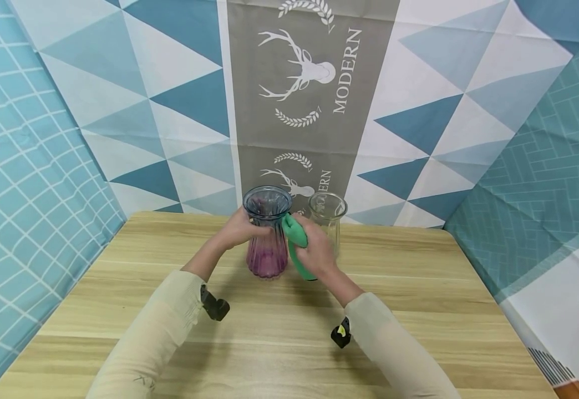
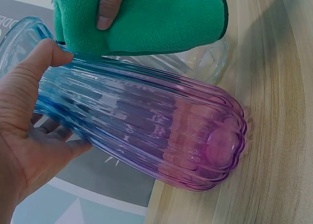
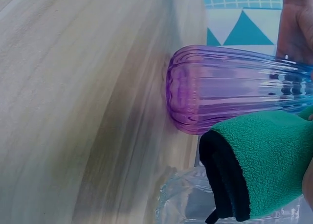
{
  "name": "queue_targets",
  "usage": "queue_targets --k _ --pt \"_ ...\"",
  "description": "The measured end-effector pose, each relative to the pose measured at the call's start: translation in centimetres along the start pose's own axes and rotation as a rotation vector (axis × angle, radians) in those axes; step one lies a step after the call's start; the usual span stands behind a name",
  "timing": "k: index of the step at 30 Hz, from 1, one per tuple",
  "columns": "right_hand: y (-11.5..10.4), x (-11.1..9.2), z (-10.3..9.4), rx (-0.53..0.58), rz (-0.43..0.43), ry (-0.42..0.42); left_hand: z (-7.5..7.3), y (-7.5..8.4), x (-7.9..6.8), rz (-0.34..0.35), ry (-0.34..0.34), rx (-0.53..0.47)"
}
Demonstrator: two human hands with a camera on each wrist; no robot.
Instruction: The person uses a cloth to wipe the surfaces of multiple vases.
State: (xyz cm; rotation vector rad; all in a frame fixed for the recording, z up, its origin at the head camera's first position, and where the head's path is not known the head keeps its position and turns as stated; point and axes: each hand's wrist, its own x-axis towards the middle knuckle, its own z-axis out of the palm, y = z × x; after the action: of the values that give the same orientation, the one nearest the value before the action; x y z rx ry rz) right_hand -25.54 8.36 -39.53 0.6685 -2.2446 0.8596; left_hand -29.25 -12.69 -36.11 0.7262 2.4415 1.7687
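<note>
A ribbed glass vase, blue at its flared rim and fading to pink-purple at the base, stands upright toward the back of the table. My left hand grips it around the neck, thumb across the near side, as the left wrist view shows. In my right hand is a folded green cloth with a dark edge, held against the vase's right side just under the rim. The cloth hangs down beside the vase in the right wrist view.
A clear glass vase stands just right of the coloured one, partly hidden behind my right hand and the cloth. The wooden table ends at a patterned wall cloth close behind both vases. Tiled-pattern sheets hang at either side.
</note>
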Motion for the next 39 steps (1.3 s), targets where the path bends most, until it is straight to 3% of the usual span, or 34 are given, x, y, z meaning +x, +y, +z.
queue_targets --k 8,16,25,39 --pt "0.3 -0.4 0.3 -0.051 -0.070 -0.002 0.2 0.8 -0.1 -0.007 -0.006 0.008" --pt "0.9 -1.3 0.7 -0.107 -0.009 -0.131 0.3 3.1 -0.8 -0.014 -0.025 0.025" --pt "1.5 -2.1 0.9 -0.231 -0.017 -0.306 0.1 0.6 0.2 -0.019 -0.007 0.032" --pt "3.0 -3.3 0.9 -0.261 0.022 -0.618 0.1 0.6 -0.1 -0.055 0.024 0.096"
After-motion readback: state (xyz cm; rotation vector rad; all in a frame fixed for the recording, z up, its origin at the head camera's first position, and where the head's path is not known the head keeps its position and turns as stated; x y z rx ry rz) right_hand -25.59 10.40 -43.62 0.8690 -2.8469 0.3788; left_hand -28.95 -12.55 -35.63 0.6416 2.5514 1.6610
